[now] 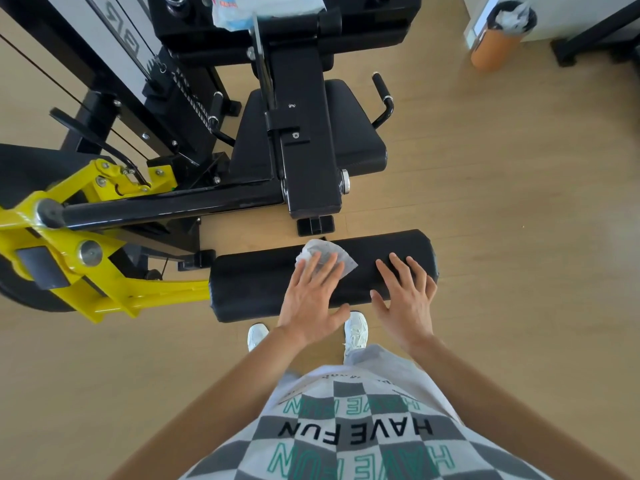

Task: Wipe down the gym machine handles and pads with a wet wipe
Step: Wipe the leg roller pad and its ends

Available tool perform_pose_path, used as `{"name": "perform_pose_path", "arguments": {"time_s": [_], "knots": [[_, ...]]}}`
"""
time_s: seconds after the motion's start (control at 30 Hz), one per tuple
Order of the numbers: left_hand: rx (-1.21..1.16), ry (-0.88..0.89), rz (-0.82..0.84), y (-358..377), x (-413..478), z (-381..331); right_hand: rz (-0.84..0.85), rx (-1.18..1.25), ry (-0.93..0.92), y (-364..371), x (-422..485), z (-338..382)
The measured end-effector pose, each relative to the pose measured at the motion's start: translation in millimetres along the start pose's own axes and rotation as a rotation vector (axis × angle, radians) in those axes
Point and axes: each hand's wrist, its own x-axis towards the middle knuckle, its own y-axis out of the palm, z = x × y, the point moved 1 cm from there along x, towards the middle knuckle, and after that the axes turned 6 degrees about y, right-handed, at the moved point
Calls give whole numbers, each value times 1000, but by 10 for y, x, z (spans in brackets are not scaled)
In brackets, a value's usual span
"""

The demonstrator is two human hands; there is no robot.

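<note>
Press crumpled white wet wipe (325,256) under flat, spread left hand (311,299); brace black vinyl roller pad (256,289) with spread right hand (405,299); sweep end-to-end.

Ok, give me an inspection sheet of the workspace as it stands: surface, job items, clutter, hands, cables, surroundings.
Surface: wooden floor; no spills seen.
Job's things: wet wipe lies on the black roller pad. The seat pad is beyond it, with the right-side handle and left-side handle flanking it.
Clutter: plastic packet rests on the machine's upper part.
Hands: left hand presses the wipe flat on the roller pad. Right hand rests flat on the pad beside it, holding nothing.
Cables: machine cable runs at far left, away from both hands.
Surroundings: orange bin with crumpled paper at upper right; yellow lever arm at left.
</note>
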Motion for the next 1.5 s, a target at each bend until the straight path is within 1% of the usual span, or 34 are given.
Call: {"name": "perform_pose_path", "arguments": {"time_s": [0.07, 0.13, 0.17, 0.23, 0.3, 0.37, 0.43, 0.5, 0.57, 0.7, 0.83, 0.93, 1.0, 1.17, 1.23, 1.33, 1.37, 1.43, 1.5], "knots": [[-68, 35, -78, -61, -71, 60, -43, 55, 13, -44, 46, 93], [-112, 65, -208, -115, -173, 121, -91, 115, -46, -94, 111, 257], [-112, 49, -276, -136, -226, 165, -104, 151, -103, -107, 153, 367], [-72, -86, -362, -165, -325, 308, -65, 223, -243, -117, 241, 627], [-11, -288, -333, -150, -432, 500, 63, 223, -369, -83, 325, 887], [37, -410, -225, -101, -530, 671, 202, 119, -446, 26, 377, 1062], [90, -414, -123, -34, -598, 771, 300, 13, -467, 136, 383, 1102], [123, -394, -82, -5, -635, 784, 325, -69, -477, 183, 365, 1035], [125, -405, -99, -10, -657, 744, 304, -110, -451, 156, 362, 933], [146, -415, -132, 21, -767, 617, 266, -129, -293, 34, 409, 682], [193, -366, -170, 58, -942, 556, 236, -159, -123, -67, 455, 380], [221, -335, -201, 70, -1001, 570, 220, -150, -43, -56, 441, 382], [211, -348, -207, 69, -977, 567, 242, -131, -55, -28, 426, 507], [197, -385, -225, 64, -914, 570, 337, -123, -270, 140, 273, 951], [189, -398, -245, 39, -872, 576, 342, -109, -302, 163, 263, 962], [166, -423, -295, -49, -756, 600, 309, -115, -351, 101, 307, 785], [163, -426, -313, -81, -707, 618, 296, -112, -326, 69, 328, 691], [152, -424, -336, -136, -624, 662, 256, -104, -217, 0, 365, 470], [155, -412, -306, -152, -566, 712, 212, -110, -100, -60, 398, 222]]}}
